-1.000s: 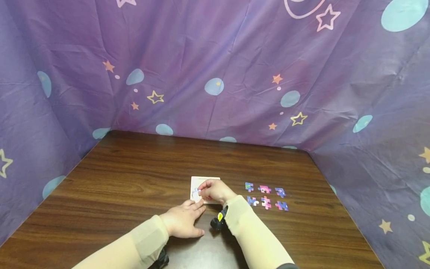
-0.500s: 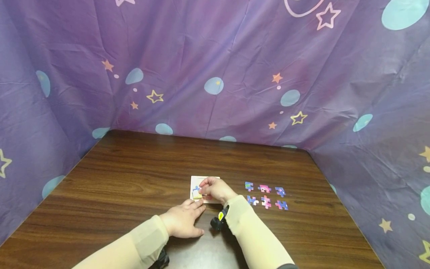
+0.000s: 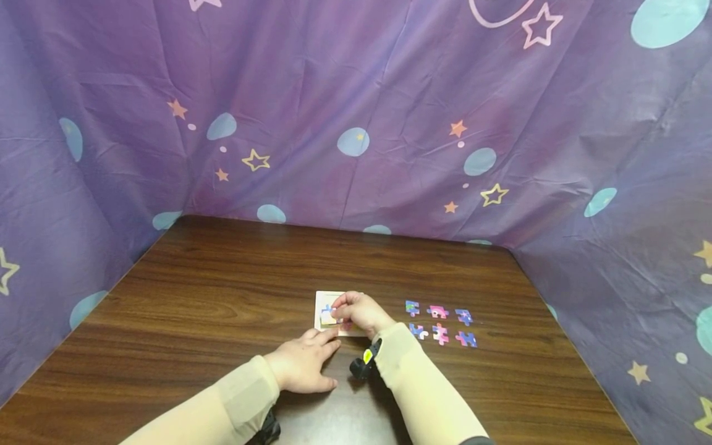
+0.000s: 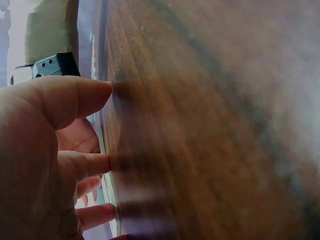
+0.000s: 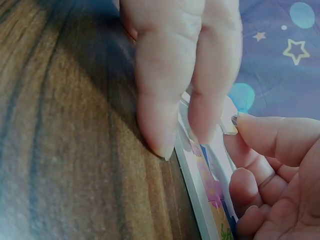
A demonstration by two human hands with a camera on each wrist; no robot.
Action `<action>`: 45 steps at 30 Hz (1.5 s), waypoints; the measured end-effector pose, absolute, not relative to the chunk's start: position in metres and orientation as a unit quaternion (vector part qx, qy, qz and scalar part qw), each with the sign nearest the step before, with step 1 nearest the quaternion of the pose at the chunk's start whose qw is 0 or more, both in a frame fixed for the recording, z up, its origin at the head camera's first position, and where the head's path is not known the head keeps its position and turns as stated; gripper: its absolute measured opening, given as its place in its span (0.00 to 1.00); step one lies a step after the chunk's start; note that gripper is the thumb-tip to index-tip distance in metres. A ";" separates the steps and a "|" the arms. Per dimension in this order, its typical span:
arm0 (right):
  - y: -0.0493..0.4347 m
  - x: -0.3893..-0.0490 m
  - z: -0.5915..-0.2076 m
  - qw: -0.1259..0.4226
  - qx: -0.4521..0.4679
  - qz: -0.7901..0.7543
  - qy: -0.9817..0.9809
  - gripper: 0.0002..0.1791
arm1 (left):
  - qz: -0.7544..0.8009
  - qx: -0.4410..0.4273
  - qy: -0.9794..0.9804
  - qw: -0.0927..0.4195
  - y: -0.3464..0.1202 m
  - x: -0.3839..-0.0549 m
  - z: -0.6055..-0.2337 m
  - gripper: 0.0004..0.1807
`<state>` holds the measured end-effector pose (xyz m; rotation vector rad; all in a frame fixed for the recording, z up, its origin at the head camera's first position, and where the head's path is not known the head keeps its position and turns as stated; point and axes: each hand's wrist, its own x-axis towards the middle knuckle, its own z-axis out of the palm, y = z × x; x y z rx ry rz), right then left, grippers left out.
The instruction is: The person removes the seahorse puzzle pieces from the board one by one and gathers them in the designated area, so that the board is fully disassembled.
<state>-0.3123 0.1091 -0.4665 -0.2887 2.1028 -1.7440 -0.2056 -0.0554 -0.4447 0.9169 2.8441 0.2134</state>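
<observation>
A small white-framed puzzle board lies on the table in front of me. My right hand pinches a puzzle piece between thumb and fingertip over the board's left part. In the right wrist view the piece stands tilted at the thumb tip, and coloured printing shows inside the frame. My left hand lies with fingers spread, its fingertips at the board's near edge. The left wrist view shows those fingers touching down by the board's edge. My right hand hides much of the board.
Several loose puzzle pieces lie in two rows right of the board, among them a pink one and a blue one. The brown wooden table is bordered by a purple star-patterned cloth at its back and sides.
My right hand has shifted slightly right with the piece, which has turned so its lighter blue, white and yellow print shows more. My left hand keeps its place.
</observation>
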 end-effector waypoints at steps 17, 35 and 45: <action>0.111 -0.312 -0.465 0.191 -0.096 -0.636 0.742 0.08 | 0.080 0.294 0.949 0.083 -0.053 -0.204 -0.444 0.44; 0.111 -0.312 -0.464 0.178 -0.082 -0.642 0.741 0.06 | 0.104 0.269 0.952 0.102 -0.051 -0.202 -0.443 0.43; 0.122 -0.320 -0.465 0.164 -0.058 -0.676 0.716 0.04 | 0.101 0.270 0.953 0.090 -0.051 -0.201 -0.445 0.43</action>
